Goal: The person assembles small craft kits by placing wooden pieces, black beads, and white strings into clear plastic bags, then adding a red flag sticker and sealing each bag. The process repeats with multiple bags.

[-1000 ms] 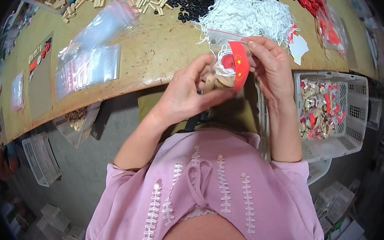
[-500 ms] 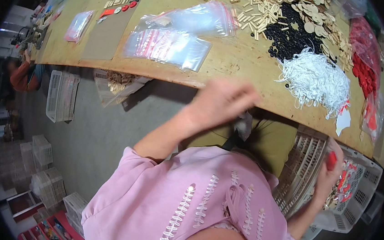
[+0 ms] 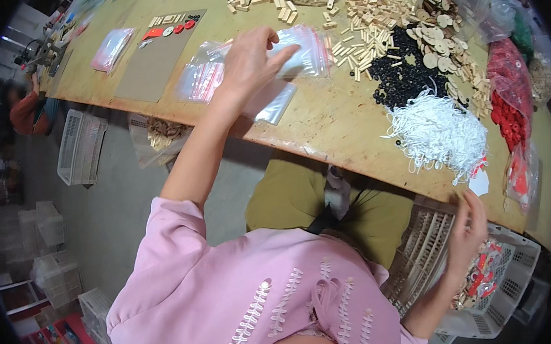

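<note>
My left hand [image 3: 251,57] hovers over or touches a spread of clear zip bags [image 3: 275,100] with red-edged openings. Its thumb is held away from the fingers and nothing shows in it, so it looks open. More zip bags [image 3: 309,47] fan out just beyond the thumb. At the table's near edge on the right, my right hand [image 3: 468,231] is raised with fingers stretched and no object visible in it. A heap of white string loops [image 3: 436,133] lies ahead of that hand, with a white tag [image 3: 479,182] at its near side.
Black beads [image 3: 395,77], wooden sticks [image 3: 361,55] and wooden discs [image 3: 437,48] lie beyond the string. Bags of red pieces [image 3: 510,107] stand at right. A cardboard sheet [image 3: 151,63] holds sample parts. Below right, a white crate [image 3: 508,284] contains filled packets.
My left hand has swung up and left from the table edge to the zip bags. My right hand has risen from beside the crate, and the red item seen in it is gone from view.
</note>
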A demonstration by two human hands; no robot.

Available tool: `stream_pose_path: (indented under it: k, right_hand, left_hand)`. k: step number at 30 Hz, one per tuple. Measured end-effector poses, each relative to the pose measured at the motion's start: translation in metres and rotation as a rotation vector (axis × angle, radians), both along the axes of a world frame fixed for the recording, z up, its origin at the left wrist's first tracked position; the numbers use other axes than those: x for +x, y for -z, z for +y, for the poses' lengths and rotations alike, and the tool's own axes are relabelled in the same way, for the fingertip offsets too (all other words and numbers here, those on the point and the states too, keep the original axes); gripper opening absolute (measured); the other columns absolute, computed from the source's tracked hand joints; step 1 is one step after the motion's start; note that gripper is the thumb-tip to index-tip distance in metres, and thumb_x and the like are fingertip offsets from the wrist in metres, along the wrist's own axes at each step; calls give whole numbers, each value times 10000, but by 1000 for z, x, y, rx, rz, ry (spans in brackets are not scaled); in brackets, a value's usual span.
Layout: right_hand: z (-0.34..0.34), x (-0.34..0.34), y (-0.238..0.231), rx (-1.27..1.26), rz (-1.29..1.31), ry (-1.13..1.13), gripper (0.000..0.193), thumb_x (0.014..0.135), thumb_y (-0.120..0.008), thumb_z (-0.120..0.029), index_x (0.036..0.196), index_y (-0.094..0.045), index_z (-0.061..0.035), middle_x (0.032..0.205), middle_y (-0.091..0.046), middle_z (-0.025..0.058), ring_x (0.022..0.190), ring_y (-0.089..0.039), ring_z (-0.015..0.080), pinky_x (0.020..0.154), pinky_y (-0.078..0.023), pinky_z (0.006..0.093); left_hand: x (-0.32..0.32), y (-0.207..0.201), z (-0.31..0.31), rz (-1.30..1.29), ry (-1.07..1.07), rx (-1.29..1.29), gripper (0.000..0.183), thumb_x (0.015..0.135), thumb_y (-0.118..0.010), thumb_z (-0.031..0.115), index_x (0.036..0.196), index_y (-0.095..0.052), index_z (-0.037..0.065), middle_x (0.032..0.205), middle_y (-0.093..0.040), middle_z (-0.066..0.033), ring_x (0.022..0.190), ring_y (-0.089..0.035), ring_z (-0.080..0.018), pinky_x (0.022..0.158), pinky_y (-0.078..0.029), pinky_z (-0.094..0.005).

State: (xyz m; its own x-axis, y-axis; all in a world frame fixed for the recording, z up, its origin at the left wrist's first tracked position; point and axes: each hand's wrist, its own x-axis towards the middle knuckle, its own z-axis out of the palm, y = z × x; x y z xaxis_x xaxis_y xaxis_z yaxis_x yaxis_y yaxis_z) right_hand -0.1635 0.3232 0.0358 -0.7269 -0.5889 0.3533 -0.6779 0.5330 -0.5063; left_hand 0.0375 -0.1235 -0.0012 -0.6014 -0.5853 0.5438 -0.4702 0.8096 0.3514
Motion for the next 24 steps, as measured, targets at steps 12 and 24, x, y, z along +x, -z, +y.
stream_pose_path:
  k: [12,24]
  right_hand:
    - [-157,59,-1,-143,-387,-578,174,1012,-574,-39,1101,-712,15,996,-748,124,886,-732,220,794,-558,312]
    - [-215,40,-10,-285,-1090,-633,144,1007,-655,-126,993,-712,4,868,-724,41,679,-635,59,571,-516,216]
  left_hand:
    - [-16,15,-16,-26,171,624,152,937,-691,154,1011,-731,28,893,-726,-128,791,-662,-200,749,-512,-335]
    - [7,-41,59,53,514,-124,139,833,-743,84,961,-689,101,946,-685,-35,951,-635,-268,869,-494,-402]
